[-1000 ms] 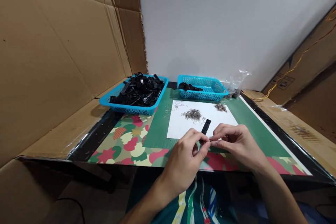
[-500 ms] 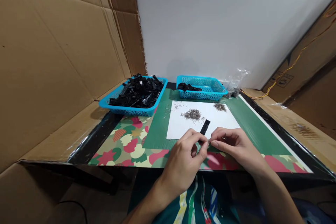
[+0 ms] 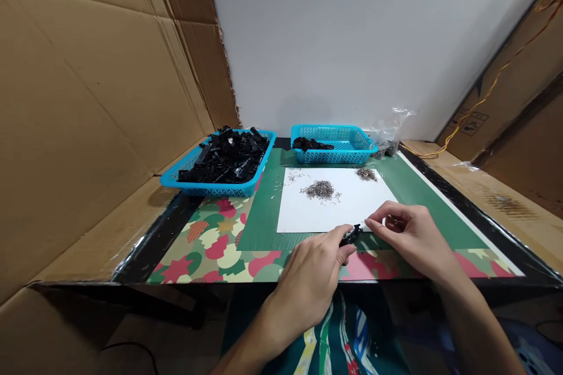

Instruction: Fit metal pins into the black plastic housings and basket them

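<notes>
My left hand (image 3: pixel 314 266) is closed on a small black plastic part (image 3: pixel 352 235), low over the front edge of the white paper sheet (image 3: pixel 294 220). The part points to the right, its far end showing past my fingertips and the rest hidden by them. To its right, my right hand (image 3: pixel 400 231) pinches thumb and forefinger together a short way from the part. What sits in that pinch is too small to name. Behind the hands lies a pile of tiny metal pieces (image 3: pixel 320 190) on the paper, with a smaller metal pile (image 3: pixel 366 174) at its far right.
A blue basket (image 3: pixel 211 188) heaped with black parts stands at the left. Another blue basket (image 3: pixel 334 156) at the back holds fewer black parts. A clear plastic bag (image 3: pixel 389 135) lies beside it. Cardboard walls (image 3: pixel 88 99) flank the green mat (image 3: pixel 259 228).
The black part has turned from pointing up and away to lying low towards the right. My right hand has drawn back slightly from it, up and to the right.
</notes>
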Tool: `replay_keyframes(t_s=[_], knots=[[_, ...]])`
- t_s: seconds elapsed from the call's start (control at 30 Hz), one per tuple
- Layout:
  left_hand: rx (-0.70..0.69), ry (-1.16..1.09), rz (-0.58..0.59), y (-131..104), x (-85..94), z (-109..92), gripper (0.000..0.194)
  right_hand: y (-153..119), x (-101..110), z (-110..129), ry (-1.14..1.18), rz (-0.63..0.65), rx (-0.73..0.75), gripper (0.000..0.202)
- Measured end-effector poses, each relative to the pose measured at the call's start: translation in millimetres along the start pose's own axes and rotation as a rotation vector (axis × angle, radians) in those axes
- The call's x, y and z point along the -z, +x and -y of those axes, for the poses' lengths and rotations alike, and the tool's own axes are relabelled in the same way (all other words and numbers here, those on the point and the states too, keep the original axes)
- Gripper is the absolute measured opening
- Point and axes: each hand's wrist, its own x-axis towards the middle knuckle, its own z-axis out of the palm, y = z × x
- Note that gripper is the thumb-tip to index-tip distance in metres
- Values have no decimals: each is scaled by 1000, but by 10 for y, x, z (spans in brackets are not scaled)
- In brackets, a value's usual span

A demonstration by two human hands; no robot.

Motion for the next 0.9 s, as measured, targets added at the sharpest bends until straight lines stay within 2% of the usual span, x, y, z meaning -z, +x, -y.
replay_keyframes(t_s=[0.2, 0.43, 0.63, 0.9], knots=[[-37, 28, -21, 43, -20, -22, 34, 33, -22, 6, -108, 90, -10, 23], [-55, 42, -35, 42, -40, -6, 36, 33, -45, 50, -164, 69, 65, 23], [-86, 43, -51, 48, -35, -15, 26, 4, -87, 67, -180, 45, 93, 23], [-96, 44, -39, 44, -37, -7, 29, 65, -47, 93, -225, 102, 91, 19]])
